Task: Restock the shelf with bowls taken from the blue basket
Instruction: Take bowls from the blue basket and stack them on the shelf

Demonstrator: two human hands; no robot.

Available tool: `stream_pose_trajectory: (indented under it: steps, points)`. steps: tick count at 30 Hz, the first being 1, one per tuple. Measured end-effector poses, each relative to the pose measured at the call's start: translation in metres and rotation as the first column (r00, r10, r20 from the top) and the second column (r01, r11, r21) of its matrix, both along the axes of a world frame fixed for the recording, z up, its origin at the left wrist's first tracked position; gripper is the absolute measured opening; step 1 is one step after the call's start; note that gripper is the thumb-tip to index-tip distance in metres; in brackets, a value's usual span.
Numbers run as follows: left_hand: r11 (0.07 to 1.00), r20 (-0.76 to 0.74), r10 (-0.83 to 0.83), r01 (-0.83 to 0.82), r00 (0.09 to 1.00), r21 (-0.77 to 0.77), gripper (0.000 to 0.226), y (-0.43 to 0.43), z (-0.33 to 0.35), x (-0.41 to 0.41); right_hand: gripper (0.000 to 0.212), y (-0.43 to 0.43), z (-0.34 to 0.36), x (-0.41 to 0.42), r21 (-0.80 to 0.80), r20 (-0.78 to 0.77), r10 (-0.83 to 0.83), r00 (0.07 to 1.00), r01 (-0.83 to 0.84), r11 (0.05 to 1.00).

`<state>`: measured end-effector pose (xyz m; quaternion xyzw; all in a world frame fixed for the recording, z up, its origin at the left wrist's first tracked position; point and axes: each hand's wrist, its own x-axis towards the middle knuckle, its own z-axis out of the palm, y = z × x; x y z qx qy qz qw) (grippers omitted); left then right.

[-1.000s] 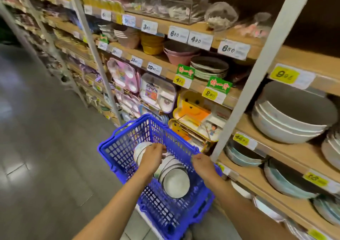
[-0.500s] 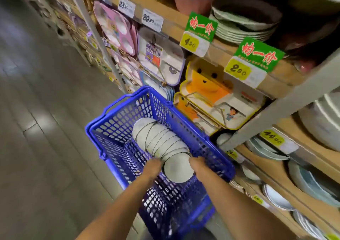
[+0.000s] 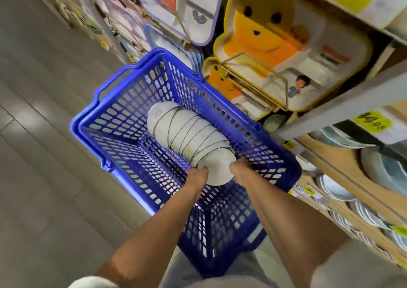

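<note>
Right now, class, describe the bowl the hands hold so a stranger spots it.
Find the blue basket. Inside lies a row of nested white bowls. Take the nearest end bowl, the only one held between the left hand and right hand.

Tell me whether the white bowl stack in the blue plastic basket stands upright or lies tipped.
Tipped: the white bowl stack lies sideways inside the blue plastic basket.
</note>
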<state>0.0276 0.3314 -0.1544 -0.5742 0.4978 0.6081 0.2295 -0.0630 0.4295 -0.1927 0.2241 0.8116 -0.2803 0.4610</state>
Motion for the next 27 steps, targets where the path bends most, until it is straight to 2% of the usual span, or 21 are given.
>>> stream_pose_trajectory:
  steps: [8, 11, 15, 19, 20, 21, 22, 23, 24, 25, 27]
  points:
    - [1.000, 0.018, -0.006, 0.006, 1.000, 0.004, 0.052, -0.001, -0.004, 0.001, 0.037, -0.005, -0.016, 0.002, 0.115, 0.061, 0.024, 0.998, -0.031, 0.993]
    - [1.000, -0.001, -0.029, 0.029, 1.000, 0.002, 0.055, -0.003, -0.005, 0.004, 0.039, -0.008, -0.013, 0.002, 0.156, 0.011, 0.059, 0.998, -0.060, 0.986]
    - [0.998, -0.025, -0.063, 0.063, 0.998, -0.009, 0.060, -0.005, -0.002, 0.008, 0.042, -0.007, 0.001, 0.000, 0.119, 0.058, 0.115, 0.992, -0.121, 0.986]
    - [0.993, -0.039, -0.120, 0.120, 0.992, -0.017, 0.057, -0.011, 0.008, 0.011, 0.008, -0.003, 0.026, -0.004, 0.022, 0.156, 0.187, 0.970, -0.193, 0.981]
    - [0.991, -0.062, -0.132, 0.131, 0.989, -0.015, 0.048, -0.013, 0.013, 0.012, 0.010, -0.002, 0.033, -0.004, -0.017, 0.153, 0.190, 0.970, -0.189, 0.982]
    - [0.989, -0.087, -0.150, 0.149, 0.985, -0.017, 0.034, -0.016, 0.017, 0.012, 0.021, -0.002, 0.039, -0.005, -0.058, 0.136, 0.171, 0.976, -0.164, 0.985]
    - [0.985, -0.102, -0.174, 0.173, 0.979, -0.025, 0.020, -0.018, 0.021, 0.012, 0.031, -0.001, 0.048, -0.005, -0.069, 0.118, 0.207, 0.971, -0.200, 0.977]
    - [0.982, -0.119, -0.191, 0.188, 0.974, -0.034, 0.015, -0.021, 0.025, 0.011, 0.038, 0.000, 0.058, -0.006, -0.032, 0.130, 0.242, 0.962, -0.239, 0.970]
    - [0.980, -0.125, -0.200, 0.196, 0.972, -0.042, 0.019, -0.023, 0.028, 0.011, 0.050, 0.003, 0.064, -0.007, -0.004, 0.129, 0.256, 0.958, -0.257, 0.966]
    - [0.977, -0.135, -0.210, 0.205, 0.968, -0.054, 0.022, -0.025, 0.032, 0.010, 0.060, 0.002, 0.077, -0.009, 0.023, 0.146, 0.360, 0.921, -0.367, 0.930]
    - [0.975, -0.144, -0.223, 0.217, 0.964, -0.054, 0.020, -0.029, 0.039, 0.010, 0.055, 0.004, 0.090, -0.012, 0.060, 0.113, 0.421, 0.900, -0.429, 0.901]
